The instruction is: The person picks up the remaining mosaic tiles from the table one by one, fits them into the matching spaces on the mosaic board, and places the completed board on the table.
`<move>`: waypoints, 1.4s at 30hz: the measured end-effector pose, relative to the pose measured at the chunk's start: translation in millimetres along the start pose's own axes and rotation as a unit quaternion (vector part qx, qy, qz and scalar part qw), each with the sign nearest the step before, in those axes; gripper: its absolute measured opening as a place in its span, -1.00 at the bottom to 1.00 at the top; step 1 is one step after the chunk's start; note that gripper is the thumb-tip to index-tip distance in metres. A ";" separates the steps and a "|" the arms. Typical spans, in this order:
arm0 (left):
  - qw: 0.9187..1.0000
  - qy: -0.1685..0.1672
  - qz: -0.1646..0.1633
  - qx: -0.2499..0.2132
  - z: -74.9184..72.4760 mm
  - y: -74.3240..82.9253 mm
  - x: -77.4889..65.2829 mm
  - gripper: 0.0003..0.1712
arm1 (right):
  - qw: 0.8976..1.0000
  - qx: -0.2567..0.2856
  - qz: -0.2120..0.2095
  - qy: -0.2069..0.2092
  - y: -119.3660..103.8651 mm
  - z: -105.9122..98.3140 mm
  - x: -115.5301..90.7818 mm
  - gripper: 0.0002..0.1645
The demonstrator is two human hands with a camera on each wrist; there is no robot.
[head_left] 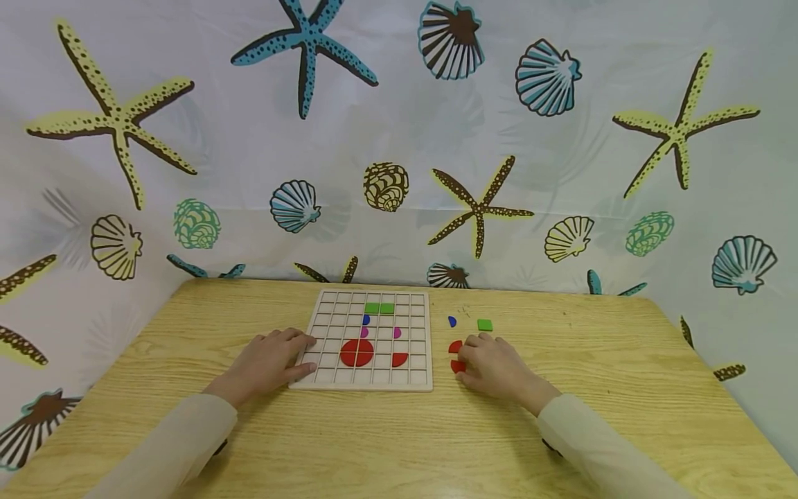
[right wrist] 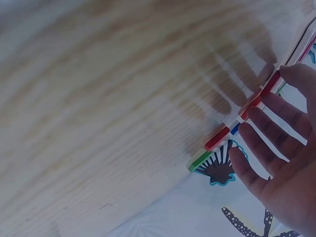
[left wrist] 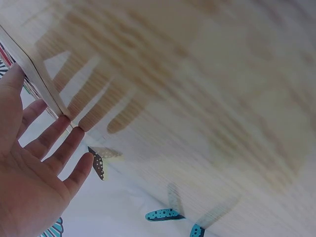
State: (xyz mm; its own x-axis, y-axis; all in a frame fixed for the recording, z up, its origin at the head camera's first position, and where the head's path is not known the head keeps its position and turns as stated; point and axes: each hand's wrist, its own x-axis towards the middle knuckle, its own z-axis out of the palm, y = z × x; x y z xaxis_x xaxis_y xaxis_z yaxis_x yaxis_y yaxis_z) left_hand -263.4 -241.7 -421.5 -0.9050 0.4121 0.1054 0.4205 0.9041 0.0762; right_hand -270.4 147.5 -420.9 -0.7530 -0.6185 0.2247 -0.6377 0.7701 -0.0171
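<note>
A white grid board [head_left: 330,381] lies on the table. My left hand [head_left: 268,364] rests at the board's left edge, fingers loosely spread; in the left wrist view the fingertips of that hand [left wrist: 44,168] touch the board's side. My right hand [head_left: 499,364] is right of the board. Its thumb and index finger pinch a red quarter-circle piece [head_left: 458,366] at the table surface; the other fingers of this hand [right wrist: 286,163] are extended in the right wrist view. Another red quarter-circle [head_left: 456,346] lies just beyond, partly covered by the fingers.
On the board are a red circle of quarter pieces [head_left: 357,353], a separate red quarter [head_left: 400,360], green squares [head_left: 379,308], a blue half-circle [head_left: 366,319] and magenta half-circles [head_left: 397,333]. A blue half-circle [head_left: 451,321] and green square [head_left: 485,325] lie beyond my right hand.
</note>
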 end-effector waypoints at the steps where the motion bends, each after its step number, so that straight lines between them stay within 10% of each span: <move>1: 1.000 0.000 -0.001 0.000 0.8 -0.4 -0.1 -0.42 | 1.000 0.002 0.001 0.001 0.0 -0.2 0.2 -0.80; 20: 1.000 -0.004 -0.003 0.003 1.9 -1.1 -0.9 -0.41 | 0.999 0.008 -0.029 0.030 -10.5 -2.5 21.4 -0.77; 42: 1.000 -0.014 -0.012 0.002 2.5 -1.1 1.5 -0.40 | 0.999 0.003 -0.026 -0.038 -46.2 -2.0 61.6 -0.67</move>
State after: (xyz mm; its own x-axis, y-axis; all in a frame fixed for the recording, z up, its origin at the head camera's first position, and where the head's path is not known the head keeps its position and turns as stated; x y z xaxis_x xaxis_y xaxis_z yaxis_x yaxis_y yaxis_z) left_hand -265.5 -241.8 -423.9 -0.9167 0.3925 0.0753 0.3977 0.9144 0.0754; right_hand -287.0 74.1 -404.3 -0.7286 -0.6679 0.1516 -0.6772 0.7357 -0.0138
